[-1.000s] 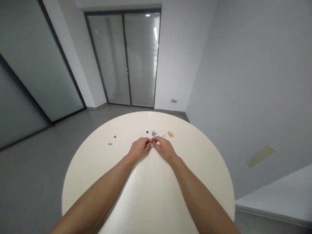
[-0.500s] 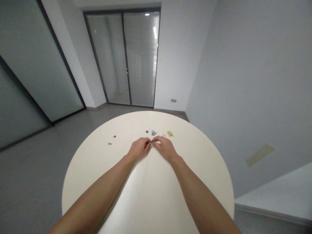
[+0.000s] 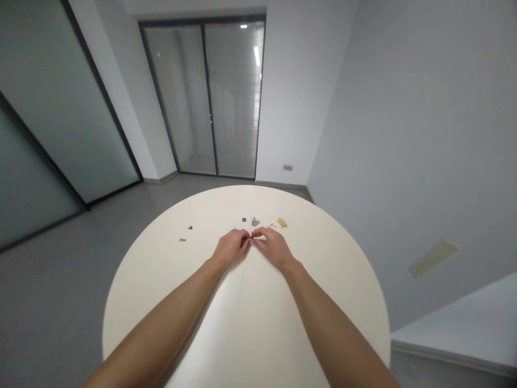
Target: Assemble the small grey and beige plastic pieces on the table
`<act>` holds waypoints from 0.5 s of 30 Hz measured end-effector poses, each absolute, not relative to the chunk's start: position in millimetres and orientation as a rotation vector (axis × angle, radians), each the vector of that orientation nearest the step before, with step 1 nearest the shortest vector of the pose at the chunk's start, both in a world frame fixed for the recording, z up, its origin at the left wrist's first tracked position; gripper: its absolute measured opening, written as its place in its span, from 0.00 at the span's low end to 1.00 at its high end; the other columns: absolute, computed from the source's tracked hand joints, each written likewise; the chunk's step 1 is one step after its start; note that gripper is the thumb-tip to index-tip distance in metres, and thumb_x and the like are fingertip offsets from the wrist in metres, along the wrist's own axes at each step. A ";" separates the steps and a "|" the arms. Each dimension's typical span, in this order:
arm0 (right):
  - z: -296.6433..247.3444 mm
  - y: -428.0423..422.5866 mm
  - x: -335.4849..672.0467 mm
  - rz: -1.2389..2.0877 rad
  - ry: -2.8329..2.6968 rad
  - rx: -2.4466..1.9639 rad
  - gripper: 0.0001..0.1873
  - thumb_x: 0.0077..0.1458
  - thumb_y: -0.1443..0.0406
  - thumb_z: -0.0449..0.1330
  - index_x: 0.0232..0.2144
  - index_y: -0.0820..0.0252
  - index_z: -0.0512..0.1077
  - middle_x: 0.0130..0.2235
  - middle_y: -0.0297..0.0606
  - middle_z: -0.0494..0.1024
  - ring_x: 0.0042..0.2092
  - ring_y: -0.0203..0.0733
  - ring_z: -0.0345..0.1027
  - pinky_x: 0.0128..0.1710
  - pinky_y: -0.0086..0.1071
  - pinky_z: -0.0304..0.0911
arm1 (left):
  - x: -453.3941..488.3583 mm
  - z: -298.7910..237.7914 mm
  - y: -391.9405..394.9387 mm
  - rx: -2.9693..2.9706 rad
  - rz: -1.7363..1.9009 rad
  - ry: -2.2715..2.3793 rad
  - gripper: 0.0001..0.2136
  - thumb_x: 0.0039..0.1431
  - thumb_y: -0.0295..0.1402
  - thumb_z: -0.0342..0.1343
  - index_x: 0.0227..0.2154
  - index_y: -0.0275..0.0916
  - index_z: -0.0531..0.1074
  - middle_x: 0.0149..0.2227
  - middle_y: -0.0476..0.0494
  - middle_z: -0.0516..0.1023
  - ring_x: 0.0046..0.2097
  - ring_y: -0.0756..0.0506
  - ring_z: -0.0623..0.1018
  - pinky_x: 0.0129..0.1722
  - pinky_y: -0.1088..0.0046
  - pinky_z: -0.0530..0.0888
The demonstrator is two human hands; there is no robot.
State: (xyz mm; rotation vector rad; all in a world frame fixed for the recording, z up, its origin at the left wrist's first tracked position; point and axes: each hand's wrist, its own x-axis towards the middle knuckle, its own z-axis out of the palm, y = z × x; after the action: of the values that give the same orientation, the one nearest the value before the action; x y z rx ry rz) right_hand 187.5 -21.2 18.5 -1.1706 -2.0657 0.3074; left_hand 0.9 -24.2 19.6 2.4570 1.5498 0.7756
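Note:
My left hand (image 3: 231,248) and my right hand (image 3: 274,248) meet above the middle of a round cream table (image 3: 250,307). Between their fingertips is a tiny dark plastic piece (image 3: 251,237), mostly hidden by my fingers. Just beyond my hands lie a grey plastic piece (image 3: 255,222), a small dark grey piece (image 3: 244,219), several tiny white pieces (image 3: 270,224) and a tan pile of pieces (image 3: 282,222). Farther left are a dark piece (image 3: 190,227) and a flat grey piece (image 3: 182,240).
The table stands on a grey floor (image 3: 60,302). Ahead is a glass double door with blinds (image 3: 208,102). Frosted glass panels (image 3: 52,108) run along the left, a pale wall (image 3: 404,134) on the right, and a white ledge (image 3: 456,323) sits at lower right.
My hands stay together around the tiny dark piece. The view has shifted only slightly, and the loose pieces on the table lie as before.

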 end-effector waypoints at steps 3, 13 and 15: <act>18.0 -21.3 187.1 0.299 -2.072 -1.143 0.09 0.57 0.67 0.62 0.41 0.54 0.75 0.42 0.35 0.80 0.45 0.42 0.72 0.47 0.35 0.63 | 0.7 18.6 -23.3 2.451 0.779 1.547 0.09 0.64 0.38 0.50 0.39 0.43 0.74 0.36 0.45 0.78 0.39 0.45 0.76 0.35 0.72 0.68; 18.0 -22.1 186.3 0.296 -2.068 -1.108 0.09 0.57 0.69 0.61 0.41 0.55 0.74 0.41 0.35 0.79 0.43 0.40 0.71 0.45 0.33 0.63 | 0.0 17.5 -20.3 2.469 0.756 1.498 0.13 0.65 0.37 0.48 0.45 0.45 0.76 0.40 0.45 0.80 0.44 0.44 0.76 0.41 0.71 0.71; 17.6 -21.8 186.4 0.298 -2.067 -1.105 0.09 0.57 0.69 0.60 0.41 0.55 0.74 0.41 0.35 0.78 0.43 0.40 0.70 0.45 0.33 0.63 | 0.3 18.4 -20.9 2.465 0.757 1.504 0.12 0.65 0.37 0.48 0.44 0.45 0.76 0.40 0.45 0.80 0.44 0.44 0.76 0.41 0.71 0.71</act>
State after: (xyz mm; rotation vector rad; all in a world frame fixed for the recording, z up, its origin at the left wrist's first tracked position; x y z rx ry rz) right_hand 186.4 -21.8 17.6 -1.1045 -2.0668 0.2982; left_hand 0.3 -20.9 18.4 2.4653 1.5043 0.7567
